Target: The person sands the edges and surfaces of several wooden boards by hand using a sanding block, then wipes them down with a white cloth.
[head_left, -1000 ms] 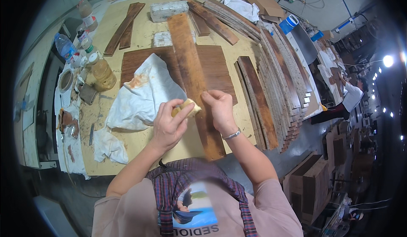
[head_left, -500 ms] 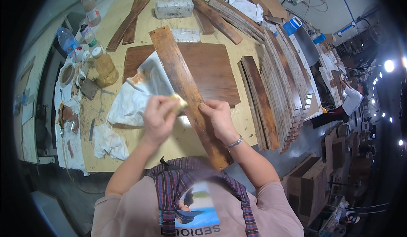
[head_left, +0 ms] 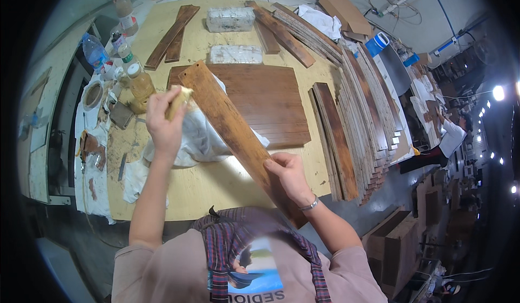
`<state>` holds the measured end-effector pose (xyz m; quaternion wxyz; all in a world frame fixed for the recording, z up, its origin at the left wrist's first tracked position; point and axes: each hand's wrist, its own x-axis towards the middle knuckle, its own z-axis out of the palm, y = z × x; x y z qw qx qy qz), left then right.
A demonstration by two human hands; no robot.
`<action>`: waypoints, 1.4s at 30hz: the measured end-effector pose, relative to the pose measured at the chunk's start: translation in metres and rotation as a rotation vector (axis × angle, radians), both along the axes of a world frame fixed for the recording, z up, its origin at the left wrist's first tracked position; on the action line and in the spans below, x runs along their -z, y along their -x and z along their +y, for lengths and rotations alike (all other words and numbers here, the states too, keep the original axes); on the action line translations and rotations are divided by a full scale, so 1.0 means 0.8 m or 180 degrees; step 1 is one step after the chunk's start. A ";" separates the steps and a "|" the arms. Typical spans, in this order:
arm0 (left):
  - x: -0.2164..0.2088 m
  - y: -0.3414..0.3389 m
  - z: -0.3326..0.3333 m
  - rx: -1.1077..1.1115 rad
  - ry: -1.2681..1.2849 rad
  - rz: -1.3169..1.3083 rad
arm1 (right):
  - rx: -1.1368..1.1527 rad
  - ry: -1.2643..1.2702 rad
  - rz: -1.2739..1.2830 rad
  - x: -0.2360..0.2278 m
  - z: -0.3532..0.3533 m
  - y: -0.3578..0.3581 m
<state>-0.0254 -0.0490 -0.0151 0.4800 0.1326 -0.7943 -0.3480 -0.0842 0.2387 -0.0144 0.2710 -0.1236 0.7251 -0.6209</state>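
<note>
A long brown wooden plank (head_left: 233, 131) slants in front of me, its far end pointing up and left. Near its lower end, my right hand (head_left: 291, 179) grips the edge, thumb on top. My left hand (head_left: 164, 120) pinches a yellowish sponge (head_left: 177, 106) beside the plank's far end, close to its left edge. Under the plank lies a crumpled, stained white cloth (head_left: 200, 135), partly on a wide brown wooden panel (head_left: 265, 102). Just beyond my left hand stands a jar of amber liquid (head_left: 142, 89), partly hidden.
Stacked planks (head_left: 357, 113) line the right side of the yellowish table (head_left: 216, 194). Crossed planks (head_left: 172, 35) and wrapped white blocks (head_left: 230, 20) lie at the back. Plastic bottles (head_left: 95, 54) stand at left. A co-worker (head_left: 449, 138) is farther right.
My left hand has moved the sponge up and left, from mid-plank to its far end. The plank and my right hand have shifted slightly down and right.
</note>
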 end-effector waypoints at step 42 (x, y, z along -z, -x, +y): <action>0.157 -0.288 -0.188 -0.2690 -0.0446 -0.2146 | 0.0135 -0.0469 0.0124 0.035 0.041 -0.015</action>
